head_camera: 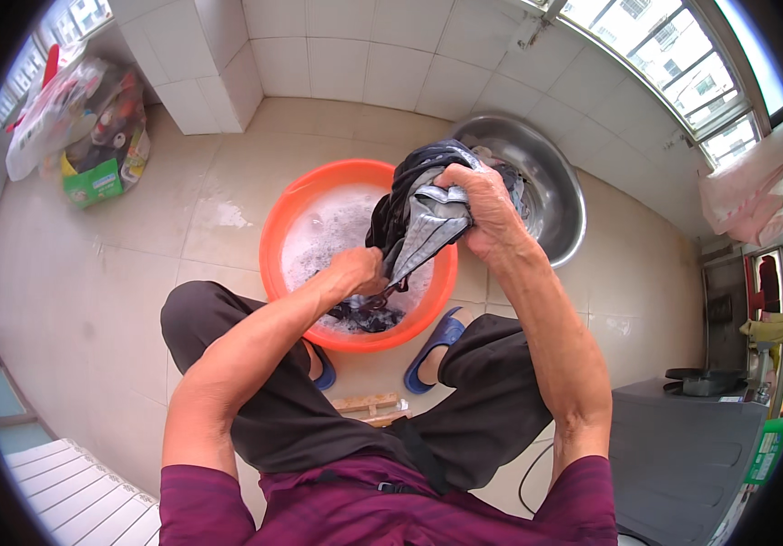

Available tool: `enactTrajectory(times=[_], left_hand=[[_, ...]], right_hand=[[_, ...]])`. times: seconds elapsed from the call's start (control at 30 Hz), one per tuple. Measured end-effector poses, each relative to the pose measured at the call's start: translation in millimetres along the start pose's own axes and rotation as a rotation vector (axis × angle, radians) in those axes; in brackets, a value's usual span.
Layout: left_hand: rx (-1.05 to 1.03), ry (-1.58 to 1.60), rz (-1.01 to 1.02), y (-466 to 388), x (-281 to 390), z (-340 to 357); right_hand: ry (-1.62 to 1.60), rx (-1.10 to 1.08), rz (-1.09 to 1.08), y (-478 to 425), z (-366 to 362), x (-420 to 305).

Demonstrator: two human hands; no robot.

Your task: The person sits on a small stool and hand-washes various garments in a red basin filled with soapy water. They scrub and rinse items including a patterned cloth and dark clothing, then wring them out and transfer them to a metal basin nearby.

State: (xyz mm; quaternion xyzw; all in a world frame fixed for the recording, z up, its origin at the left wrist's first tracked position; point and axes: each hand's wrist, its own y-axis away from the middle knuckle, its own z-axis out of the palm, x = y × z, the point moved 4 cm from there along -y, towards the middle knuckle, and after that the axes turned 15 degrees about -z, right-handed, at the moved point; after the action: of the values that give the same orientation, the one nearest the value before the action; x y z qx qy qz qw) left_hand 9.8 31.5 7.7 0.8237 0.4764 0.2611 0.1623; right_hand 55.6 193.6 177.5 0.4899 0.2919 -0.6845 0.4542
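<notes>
A bunched, wet dark garment with a grey lining (425, 205) is held up over the right side of an orange plastic basin (272, 225). My right hand (484, 205) grips its upper right part. My left hand (362, 269) is closed on the garment's lower left edge, above the basin. Soapy water with foam (330, 218) fills the basin, and dark wet cloth (371, 317) lies in it near the front rim. Behind my right hand a stainless steel basin (562, 205) holds more cloth, partly hidden by the raised garment.
Blue slippers (443, 341) are on my feet beside the orange basin. A small wooden stool (371, 403) shows between my legs. Plastic bags of items (101, 130) stand at the upper left. A grey appliance (685, 450) is at the right, with a cable near it. Tiled walls (378, 68) rise behind the basins.
</notes>
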Motion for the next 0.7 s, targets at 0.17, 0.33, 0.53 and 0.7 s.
enactTrajectory(times=[0.17, 0.33, 0.53, 0.7], left_hand=[[0.093, 0.164, -0.18, -30.8, -30.5, 49.3], [0.176, 0.349, -0.057, -40.7, -38.8, 63.0], [-0.305, 0.809, -0.276, -46.1, -43.8, 63.3], [-0.065, 0.75, -0.238, -49.1, -40.0, 15.2]], right_hand=[[-0.066, -0.001, 0.061, -0.1, -13.1, -8.0], [-0.149, 0.059, 0.143, -2.1, -23.2, -6.5], [-0.046, 0.0, 0.064, -6.7, -40.8, -9.4], [0.201, -0.061, 0.002, -13.7, -67.0, 11.6]])
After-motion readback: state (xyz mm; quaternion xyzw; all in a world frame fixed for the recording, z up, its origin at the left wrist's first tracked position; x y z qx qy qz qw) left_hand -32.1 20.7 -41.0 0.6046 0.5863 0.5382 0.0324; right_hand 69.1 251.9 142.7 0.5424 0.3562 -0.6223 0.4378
